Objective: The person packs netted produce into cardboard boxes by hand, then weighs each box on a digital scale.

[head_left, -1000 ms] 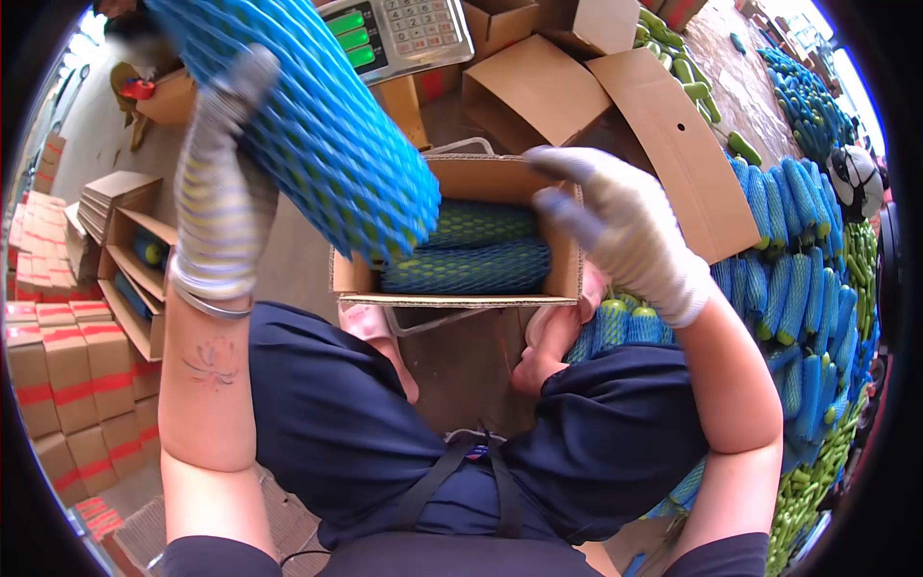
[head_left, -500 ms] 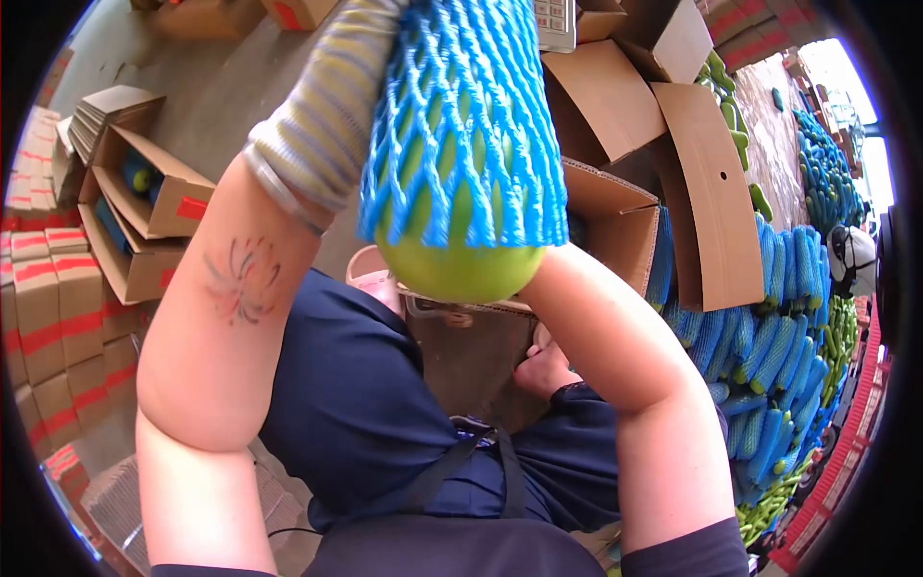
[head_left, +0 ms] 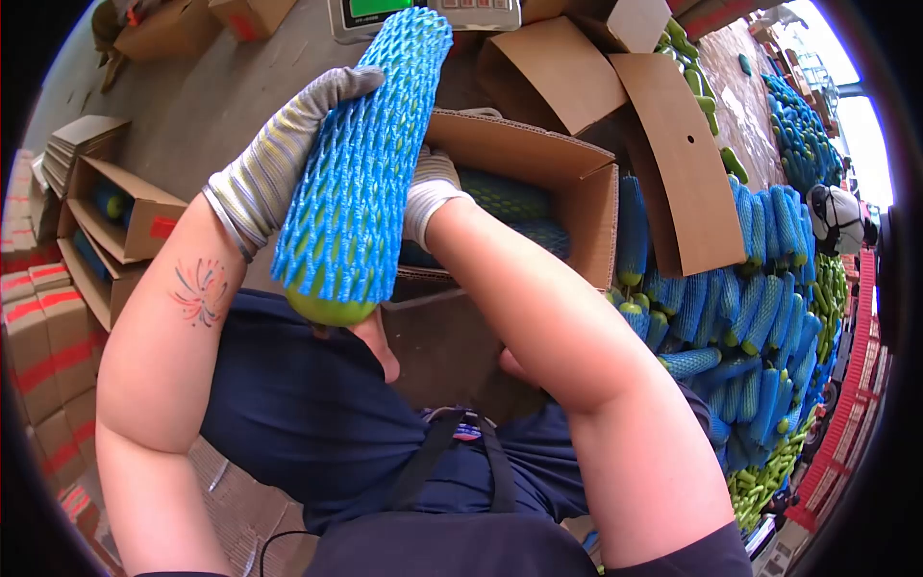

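A green gourd in a blue foam net [head_left: 361, 163] hangs tilted before my chest, its bare green end pointing down toward me. My left hand [head_left: 303, 125], in a striped knit glove, grips its left side with the thumb over the net. My right hand [head_left: 433, 188], gloved too, is at its right side, partly behind it; its fingers are mostly hidden. Behind my right hand stands an open cardboard box [head_left: 586, 188] with netted gourds [head_left: 505, 197] inside. A scale [head_left: 471, 14] with a green display shows at the top edge.
Netted gourds [head_left: 760, 308] are piled on the right, beside upright cardboard flaps [head_left: 678, 163]. Bare green gourds [head_left: 707, 101] lie behind the flaps. At the left are open boxes [head_left: 144, 216] and stacked cartons with red tape [head_left: 38, 356].
The netted gourd has moved down and left, away from my face, and now shows whole. My gloved hands have come into view, with the scale and more of the open box.
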